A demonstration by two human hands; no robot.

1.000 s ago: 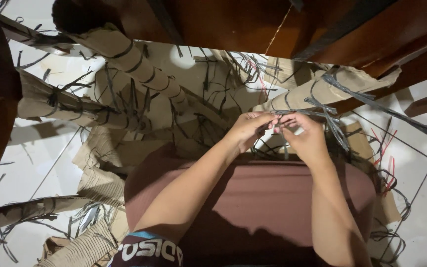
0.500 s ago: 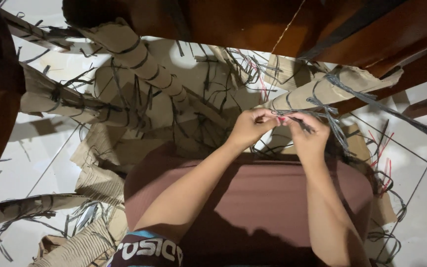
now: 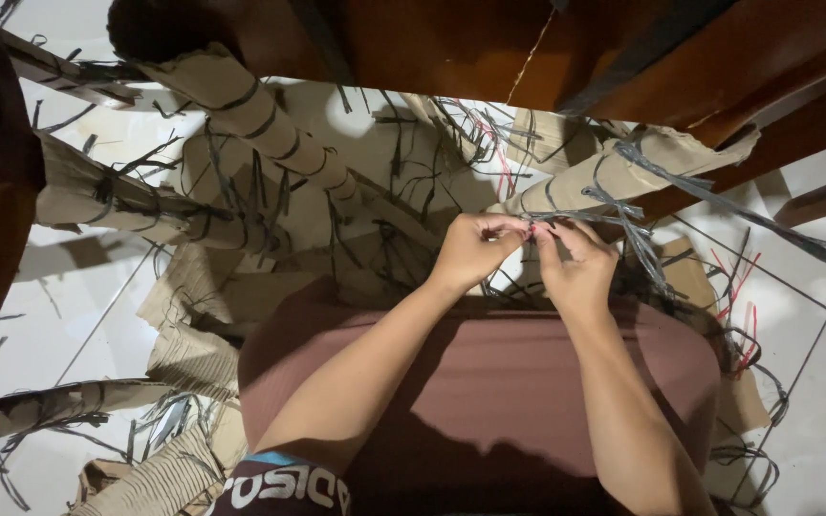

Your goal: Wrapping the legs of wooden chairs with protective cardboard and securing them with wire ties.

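My left hand [image 3: 473, 250] and my right hand [image 3: 576, 260] meet in front of me, fingertips pinched together on a thin grey plastic strap [image 3: 552, 219]. That strap runs to the right, onto a rolled cardboard tube [image 3: 614, 170] that lies across the floor beside my right hand. Loose ends of grey strap [image 3: 719, 203] trail off the tube to the right. Both forearms reach out over my lap, which is covered in maroon cloth [image 3: 489, 382].
More cardboard rolls bound with dark straps lie about: one long tube [image 3: 250, 115] at upper left, another [image 3: 97, 196] at left, one [image 3: 40, 411] at lower left. Dark wooden furniture [image 3: 489, 48] stands ahead. Strap offcuts litter the white tiled floor [image 3: 815, 382].
Both hands have lifted slightly and drawn the strap tighter between the fingertips. The cardboard rolls have not moved.
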